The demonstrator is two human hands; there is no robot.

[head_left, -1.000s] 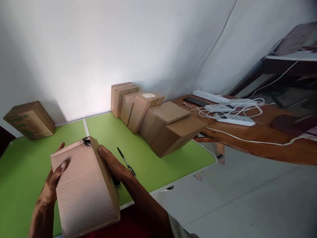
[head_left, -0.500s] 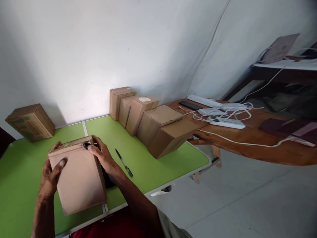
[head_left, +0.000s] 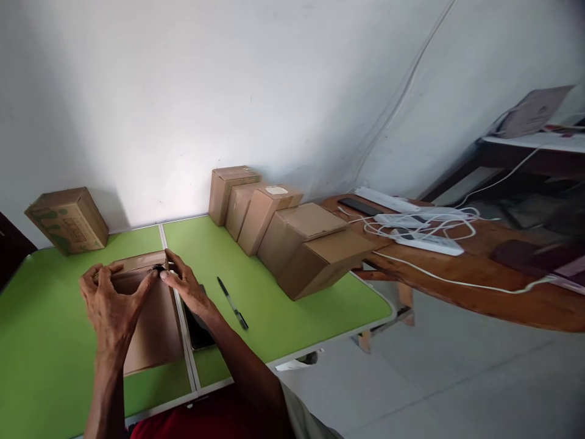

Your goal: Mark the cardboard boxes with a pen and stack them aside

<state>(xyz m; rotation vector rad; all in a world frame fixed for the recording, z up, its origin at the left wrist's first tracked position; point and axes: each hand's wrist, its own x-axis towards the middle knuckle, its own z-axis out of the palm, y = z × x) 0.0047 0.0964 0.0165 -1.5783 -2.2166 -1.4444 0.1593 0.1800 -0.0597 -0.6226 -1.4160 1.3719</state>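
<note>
At lower left, the cardboard box (head_left: 150, 317), earlier lifted, is now laid on the green table (head_left: 274, 305); its far edge is pinched by left hand (head_left: 112, 305) and right hand (head_left: 185, 286). Bare tabletop is seen left; pen (head_left: 232, 303) lies right.

No writing can be read anywhere. The cardboard box (head_left: 68, 218) at the far left of the green surface (head_left: 274, 305) carries green printing and a framed panel on its side, but the marks are too small and blurred to make out as words. A white label (head_left: 276, 190) sits on top of one box (head_left: 265, 216) in the row along the wall; nothing on it is legible. The other boxes show plain brown faces.
</note>
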